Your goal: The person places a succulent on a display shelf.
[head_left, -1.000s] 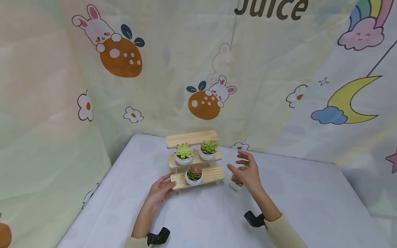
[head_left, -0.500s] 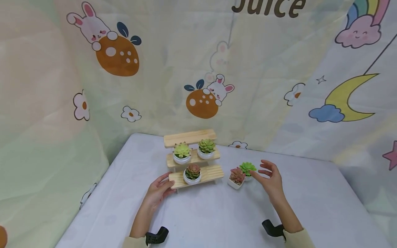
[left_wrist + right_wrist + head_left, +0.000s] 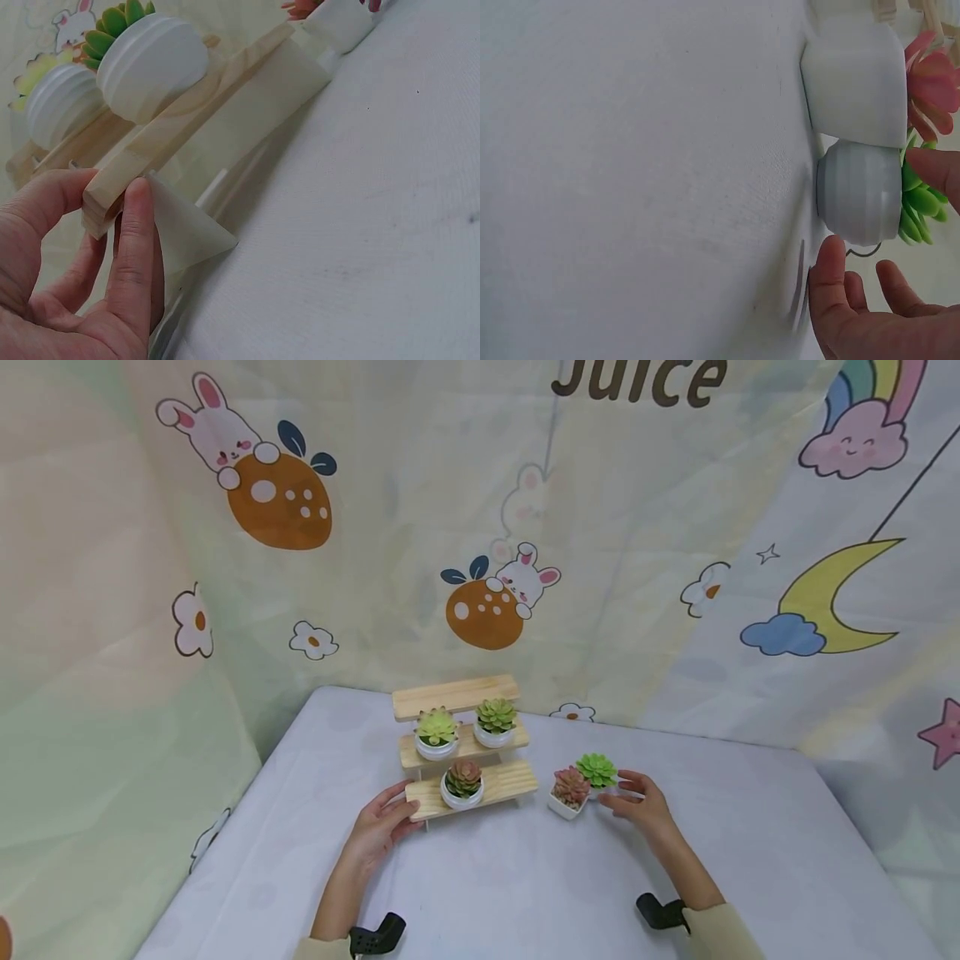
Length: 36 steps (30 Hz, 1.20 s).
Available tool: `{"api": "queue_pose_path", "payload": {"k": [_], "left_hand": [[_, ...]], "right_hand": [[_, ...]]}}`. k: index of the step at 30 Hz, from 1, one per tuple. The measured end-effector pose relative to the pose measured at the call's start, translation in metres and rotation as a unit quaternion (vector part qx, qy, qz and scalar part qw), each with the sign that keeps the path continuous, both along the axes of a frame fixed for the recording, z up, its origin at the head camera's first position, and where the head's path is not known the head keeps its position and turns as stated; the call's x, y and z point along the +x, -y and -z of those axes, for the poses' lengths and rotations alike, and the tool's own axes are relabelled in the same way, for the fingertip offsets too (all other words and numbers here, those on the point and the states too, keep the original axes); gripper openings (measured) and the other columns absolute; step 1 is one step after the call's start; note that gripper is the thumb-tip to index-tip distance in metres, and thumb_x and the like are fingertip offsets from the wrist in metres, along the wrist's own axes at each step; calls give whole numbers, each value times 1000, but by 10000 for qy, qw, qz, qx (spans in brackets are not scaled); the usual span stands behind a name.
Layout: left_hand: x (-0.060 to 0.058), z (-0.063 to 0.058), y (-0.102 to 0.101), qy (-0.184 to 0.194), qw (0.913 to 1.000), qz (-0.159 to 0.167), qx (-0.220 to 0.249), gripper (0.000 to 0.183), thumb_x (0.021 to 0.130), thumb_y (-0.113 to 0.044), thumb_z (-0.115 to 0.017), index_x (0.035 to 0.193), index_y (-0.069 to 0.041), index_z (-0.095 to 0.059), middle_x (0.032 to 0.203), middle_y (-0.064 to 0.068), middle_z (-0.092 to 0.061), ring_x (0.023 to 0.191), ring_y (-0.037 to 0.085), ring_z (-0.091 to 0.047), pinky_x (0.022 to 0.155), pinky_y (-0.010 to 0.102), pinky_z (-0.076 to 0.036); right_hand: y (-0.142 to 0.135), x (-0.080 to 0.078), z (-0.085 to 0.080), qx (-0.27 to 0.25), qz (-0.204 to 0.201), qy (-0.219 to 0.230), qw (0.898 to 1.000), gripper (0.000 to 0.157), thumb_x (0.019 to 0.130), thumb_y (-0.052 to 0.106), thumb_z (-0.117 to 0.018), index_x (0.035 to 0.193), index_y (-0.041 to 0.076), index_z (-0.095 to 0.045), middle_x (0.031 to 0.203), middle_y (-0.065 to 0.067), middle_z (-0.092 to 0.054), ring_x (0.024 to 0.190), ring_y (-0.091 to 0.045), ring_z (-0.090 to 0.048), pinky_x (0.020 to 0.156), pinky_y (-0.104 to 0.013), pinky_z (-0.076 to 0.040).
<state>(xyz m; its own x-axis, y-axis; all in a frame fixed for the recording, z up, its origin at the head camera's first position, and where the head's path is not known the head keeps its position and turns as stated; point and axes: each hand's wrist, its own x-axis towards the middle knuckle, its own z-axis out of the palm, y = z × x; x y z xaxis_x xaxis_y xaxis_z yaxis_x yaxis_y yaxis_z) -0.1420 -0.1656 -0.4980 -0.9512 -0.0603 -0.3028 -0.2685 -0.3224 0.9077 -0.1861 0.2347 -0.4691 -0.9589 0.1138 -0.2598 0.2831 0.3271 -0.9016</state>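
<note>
A three-tier wooden plant stand (image 3: pixel 510 781) stands on the table, and my left hand (image 3: pixel 377 828) grips the left end of its lowest shelf. In the left wrist view, thumb and fingers (image 3: pixel 135 247) pinch that wooden end. On the lowest shelf is a reddish-green succulent (image 3: pixel 463 781) in a round white pot. Two green succulents, one on the left (image 3: pixel 437 732) and one on the right (image 3: pixel 495 722), sit on the middle shelf. My right hand (image 3: pixel 643 806) is spread beside a bright green succulent (image 3: pixel 597 770) in a round ribbed pot (image 3: pixel 859 193), thumb near its leaves, fingertips close to its side.
A pink succulent (image 3: pixel 570 789) in a square white pot (image 3: pixel 855 86) stands close against the green one, on its left. White cloth covers the table (image 3: pixel 495 893). A printed curtain (image 3: pixel 390 568) hangs behind the table's back edge. A black wrist camera (image 3: pixel 660 912) sits on the right forearm.
My right hand moved right, away from in front of the two loose succulents, then lowered to the green one's right side. My left hand keeps its hold on the stand.
</note>
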Motion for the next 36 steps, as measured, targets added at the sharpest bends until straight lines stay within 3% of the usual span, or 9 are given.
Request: {"api": "queue_pose_path", "payload": {"k": [16,21,30,36], "left_hand": [[1,1,0,-73,9997,54,207,52,92,6,-58,142,7,-40,102,8,-66,82,12,-67,72,23,-59],[3,0,-1,-92,9998,38,188,52,93,6,-58,142,6,-41,100,8,-66,82,13,-66,72,23,-59],[3,0,1,-115,9998,95,139,53,93,4,-58,143,6,-39,100,7,-67,82,12,-67,72,24,-59],[4,1,1,-126,9997,139,144,54,93,4,-58,143,7,-38,99,5,-67,81,11,-67,73,23,-59]], "right_hand": [[1,-19,0,489,-663,-72,9966,82,81,8,-77,146,-8,-30,142,-29,-34,106,-28,-52,76,-26,-52],[1,-20,3,416,-703,-173,9965,80,79,5,-79,144,-8,-34,138,-30,-40,97,-22,-54,74,-24,-51],[1,-22,7,393,-598,-115,9974,81,79,9,-80,144,-6,-34,141,-27,-37,97,-21,-51,70,-21,-50],[-1,-20,11,471,-427,-50,9980,84,78,18,-82,144,-5,-35,143,-26,-36,106,-28,-51,74,-23,-49]]}}
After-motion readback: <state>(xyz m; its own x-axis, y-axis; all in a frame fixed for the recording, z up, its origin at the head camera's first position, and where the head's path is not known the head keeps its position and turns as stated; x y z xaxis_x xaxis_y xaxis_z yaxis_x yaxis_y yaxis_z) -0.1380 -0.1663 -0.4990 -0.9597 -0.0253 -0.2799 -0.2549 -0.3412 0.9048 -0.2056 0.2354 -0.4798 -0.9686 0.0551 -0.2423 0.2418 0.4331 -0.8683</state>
